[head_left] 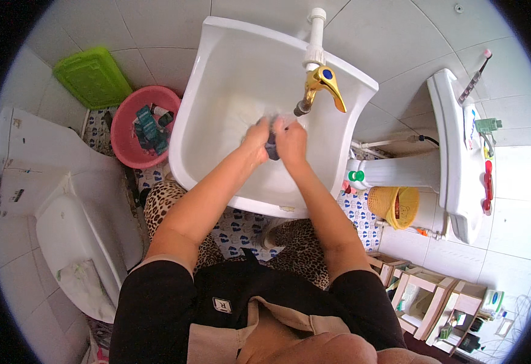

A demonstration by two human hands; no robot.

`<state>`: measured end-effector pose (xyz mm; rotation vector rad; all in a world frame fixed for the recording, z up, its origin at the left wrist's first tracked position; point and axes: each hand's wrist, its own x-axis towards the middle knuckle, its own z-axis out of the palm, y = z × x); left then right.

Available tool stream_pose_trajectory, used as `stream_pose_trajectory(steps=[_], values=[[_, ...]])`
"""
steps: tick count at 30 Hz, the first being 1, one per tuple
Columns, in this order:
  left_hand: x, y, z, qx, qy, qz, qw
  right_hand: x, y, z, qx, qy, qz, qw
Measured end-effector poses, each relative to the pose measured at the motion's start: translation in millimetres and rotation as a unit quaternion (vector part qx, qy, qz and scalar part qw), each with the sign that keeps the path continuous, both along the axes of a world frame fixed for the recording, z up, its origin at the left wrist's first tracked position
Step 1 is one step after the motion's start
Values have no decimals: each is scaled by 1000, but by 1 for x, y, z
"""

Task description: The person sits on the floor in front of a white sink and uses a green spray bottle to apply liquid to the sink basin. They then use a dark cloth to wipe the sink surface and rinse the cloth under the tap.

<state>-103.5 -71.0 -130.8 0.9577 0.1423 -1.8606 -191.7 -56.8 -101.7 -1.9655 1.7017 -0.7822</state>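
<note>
Over the basin of a white ceramic sink, my left hand and my right hand are close together. Both grip a small dark grey cloth, bunched up between them. My fingers are blurred and hide most of the cloth, so its exact kind cannot be told. Just above my right hand is the spout of a gold-coloured tap with a lever handle. A blurred streak of water shows between the spout and my hands.
Left of the sink, a pink plastic basin holds packets, beside a green plastic lid. A white toilet stands further left. On the right are a pedestal washbasin, a yellow waste bin and a wooden shelf unit.
</note>
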Motion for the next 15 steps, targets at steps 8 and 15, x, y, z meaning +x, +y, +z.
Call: stream_pose_trajectory(steps=[8,15], values=[[21,-4,-10,-47,-95,-80,991,14,42,5,-118,-93,117,982],[17,-16,-41,12,-37,-4,999,19,14,5,-20,-73,6,997]])
